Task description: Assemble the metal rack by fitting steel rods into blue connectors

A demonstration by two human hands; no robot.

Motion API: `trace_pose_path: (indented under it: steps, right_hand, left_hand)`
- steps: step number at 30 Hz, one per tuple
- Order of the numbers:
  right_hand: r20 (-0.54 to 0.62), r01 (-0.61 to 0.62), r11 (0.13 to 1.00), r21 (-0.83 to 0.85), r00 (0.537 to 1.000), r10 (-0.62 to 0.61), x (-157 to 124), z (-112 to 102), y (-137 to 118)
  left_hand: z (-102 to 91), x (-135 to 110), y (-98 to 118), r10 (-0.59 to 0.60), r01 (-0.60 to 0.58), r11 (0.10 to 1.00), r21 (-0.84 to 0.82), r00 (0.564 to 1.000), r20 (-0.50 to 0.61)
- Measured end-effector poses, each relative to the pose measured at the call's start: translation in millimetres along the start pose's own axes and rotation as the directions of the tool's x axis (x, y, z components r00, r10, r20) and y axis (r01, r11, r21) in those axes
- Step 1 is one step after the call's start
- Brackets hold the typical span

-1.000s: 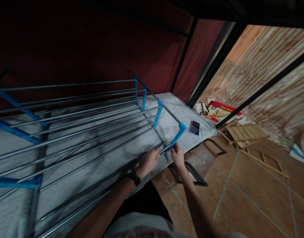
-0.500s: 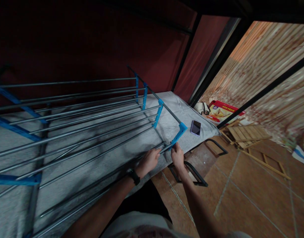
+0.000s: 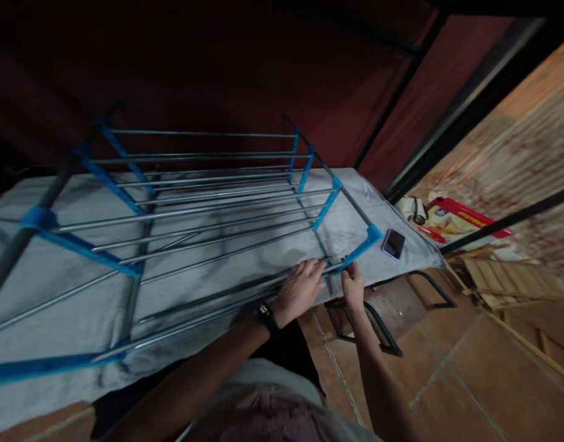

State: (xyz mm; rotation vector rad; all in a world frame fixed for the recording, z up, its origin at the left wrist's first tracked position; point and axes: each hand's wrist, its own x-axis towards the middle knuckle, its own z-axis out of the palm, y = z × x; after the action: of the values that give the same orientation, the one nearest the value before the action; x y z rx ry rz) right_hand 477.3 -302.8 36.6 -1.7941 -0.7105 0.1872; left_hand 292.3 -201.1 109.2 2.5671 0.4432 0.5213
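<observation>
A rack of thin metal tubes with blue plastic connectors, which looks like a shoe rack (image 3: 235, 205), lies on its side on a grey cloth-covered table (image 3: 203, 270). My left hand (image 3: 301, 290), with a dark band at the wrist, curls over a metal tube (image 3: 212, 319) near its right end. Close beside it, my right hand (image 3: 353, 283) pinches the lower end of a blue connector (image 3: 359, 252), where the tube meets it. My fingers partly cover that joint.
A phone (image 3: 393, 244) rests on the table right of the rack. Black-framed stools (image 3: 369, 328) stand at the table's front edge. Beyond are a red and yellow box (image 3: 463, 218) and a folded wooden chair (image 3: 507, 279). A dark red wall (image 3: 208, 73) rises behind.
The view has swung left, so more of the rack's left end shows. My left hand has spread further over the tube; my right hand stays at the connector.
</observation>
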Motion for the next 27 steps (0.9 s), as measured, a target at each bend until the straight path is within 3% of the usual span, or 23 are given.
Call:
trace_pose_path:
  steps: [4, 7, 10, 12, 17, 20, 22, 24, 27]
  right_hand:
    - [-0.055, -0.051, 0.998, 0.03, 0.997, 0.052, 4, 2, 11]
    - [-0.056, -0.067, 0.997, 0.031, 0.996, 0.069, 8, 2, 18]
    - [-0.037, -0.062, 0.998, 0.024, 0.997, 0.062, 9, 0, 23]
    - [-0.041, -0.059, 0.998, 0.028, 0.997, 0.06, 9, -3, 24]
    - [-0.019, -0.103, 0.99, 0.098, 0.994, 0.106, 9, -7, 26]
    - [0.002, -0.118, 0.985, 0.126, 0.993, 0.119, 10, -9, 24]
    - [0.005, -0.118, 0.986, 0.121, 0.993, 0.118, 10, -11, 20]
    - [0.008, -0.118, 0.987, 0.111, 0.993, 0.118, 10, -10, 15]
    - [0.015, -0.125, 0.987, 0.101, 0.992, 0.125, 12, -7, 11]
  left_hand:
    - [-9.6, -66, 2, 0.106, -0.105, 0.994, 0.011, 0.993, -0.053]
    - [-16.8, -128, -13, 0.071, -0.069, 0.996, 0.054, 0.997, -0.029]
    - [-26.7, -176, -32, -0.015, 0.024, 0.994, 0.108, 0.996, -0.09]
    - [-34.8, -195, -39, -0.05, 0.064, 0.992, 0.11, 0.99, -0.132]
    - [-55.7, -216, -44, -0.114, 0.122, 0.99, 0.07, 0.988, -0.1]
    - [-63.7, -241, -52, -0.236, 0.236, 0.972, -0.016, 0.964, -0.124]
    - [-64.7, -266, -60, -0.361, 0.346, 0.932, -0.11, 0.916, -0.178]
    - [-62.2, -294, -74, -0.505, 0.465, 0.862, -0.203, 0.823, -0.26]
    - [-56.4, -331, -97, -0.725, 0.632, 0.688, -0.355, 0.579, -0.374]
